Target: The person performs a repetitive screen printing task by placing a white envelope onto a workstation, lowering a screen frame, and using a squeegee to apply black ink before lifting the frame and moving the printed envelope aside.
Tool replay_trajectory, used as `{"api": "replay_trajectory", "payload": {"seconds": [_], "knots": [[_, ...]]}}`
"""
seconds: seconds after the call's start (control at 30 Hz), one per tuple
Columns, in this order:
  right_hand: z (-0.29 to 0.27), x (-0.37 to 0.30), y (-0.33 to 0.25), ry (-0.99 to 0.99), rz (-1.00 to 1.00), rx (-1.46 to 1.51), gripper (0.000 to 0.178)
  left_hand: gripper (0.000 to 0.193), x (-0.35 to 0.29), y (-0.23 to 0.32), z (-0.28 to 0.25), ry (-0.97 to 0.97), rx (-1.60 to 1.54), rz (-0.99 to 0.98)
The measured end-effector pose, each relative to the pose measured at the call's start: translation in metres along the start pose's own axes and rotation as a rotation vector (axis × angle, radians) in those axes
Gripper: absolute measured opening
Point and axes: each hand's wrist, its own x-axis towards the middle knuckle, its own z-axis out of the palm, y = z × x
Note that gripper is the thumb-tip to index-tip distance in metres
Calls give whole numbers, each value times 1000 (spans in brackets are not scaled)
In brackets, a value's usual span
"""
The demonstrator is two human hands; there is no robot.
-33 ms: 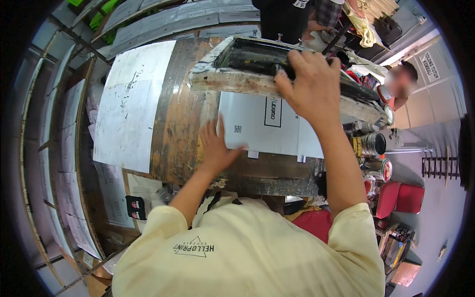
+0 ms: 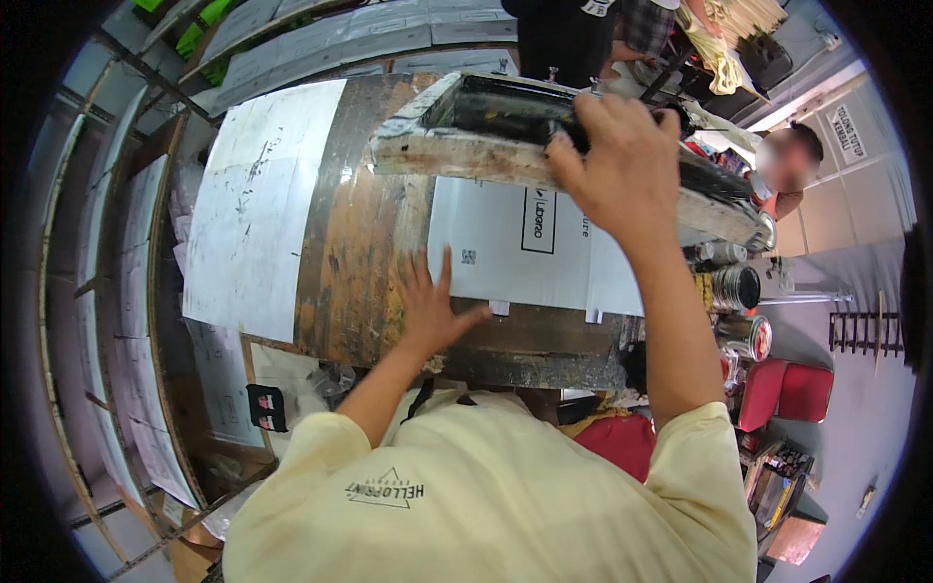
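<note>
A white cardboard sheet with black print (image 2: 505,272) lies on the paint-stained wooden board (image 2: 360,233). Above its far part a screen-printing frame (image 2: 457,155), smeared with dark ink, is tilted up. My right hand (image 2: 622,170) curls over the frame's near side, thumb toward the left. A dark piece beside the thumb is too hidden to identify. At the sheet's near left corner is my left hand (image 2: 432,306), fingers spread, holding nothing. Whether its fingertips touch the sheet is hard to tell. Small white tabs (image 2: 594,316) show along the sheet's near edge.
A large white sheet (image 2: 262,194) covers the board's left end. Racks with white sheets (image 2: 146,340) stand at left and at the back. Jars and tins (image 2: 736,288) sit to the right, near a red chair (image 2: 787,394). Other people (image 2: 564,39) are beyond the board.
My left hand has shifted slightly toward me and to the right. My right hand has moved a little to the right on the frame, which stays almost in place.
</note>
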Motion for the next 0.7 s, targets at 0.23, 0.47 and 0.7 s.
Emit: {"api": "replay_trajectory", "payload": {"seconds": [0.23,0.47,0.7], "knots": [[3,38,17,37,-27,-25,41,130,-40,-12,70,-189,75,-77],[2,31,7,10,29,14,43,132,-31,-9,61,-259,113,-88],[7,15,3,66,1,-6,44,135,-37,-3,66,-227,147,-126]]}}
